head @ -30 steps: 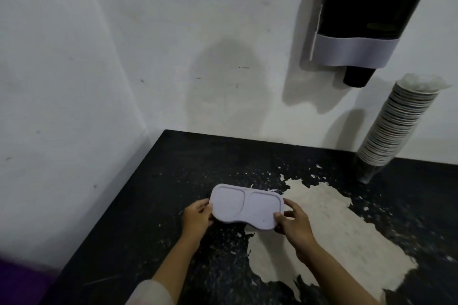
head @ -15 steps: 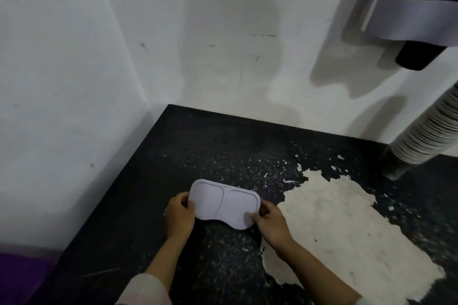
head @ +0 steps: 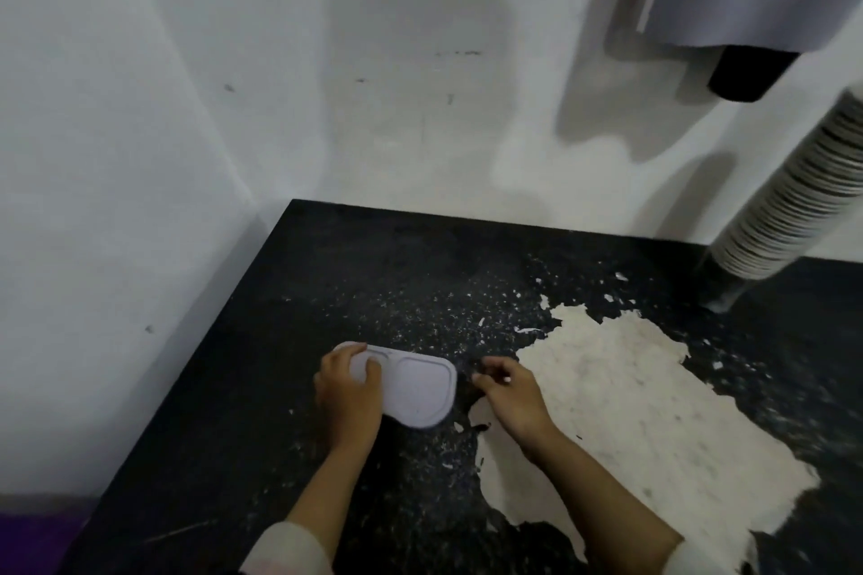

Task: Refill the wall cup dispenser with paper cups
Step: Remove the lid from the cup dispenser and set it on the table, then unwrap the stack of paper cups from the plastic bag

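Observation:
A pale oval lid (head: pixel 415 390) with two round recesses lies flat on the black table (head: pixel 364 275). My left hand (head: pixel 348 392) holds its left end, thumb on top. My right hand (head: pixel 511 392) hovers just right of the lid, fingers loosely curled, apart from it and holding nothing. The dark wall cup dispenser (head: pixel 747 9), with a pale band and a black cup at its mouth, hangs at the top right. A tall leaning stack of paper cups (head: pixel 803 196) stands under it on the table's far right.
The table sits in a corner between two white walls. A large patch of its black coating has peeled off (head: pixel 621 411), leaving a pale bare area with flakes scattered around. A purple surface (head: pixel 32 542) shows at the lower left beyond the table edge.
The lid has been set down on the table and my right hand has let go of its right end. My view has shifted, so the dispenser and cups sit further right.

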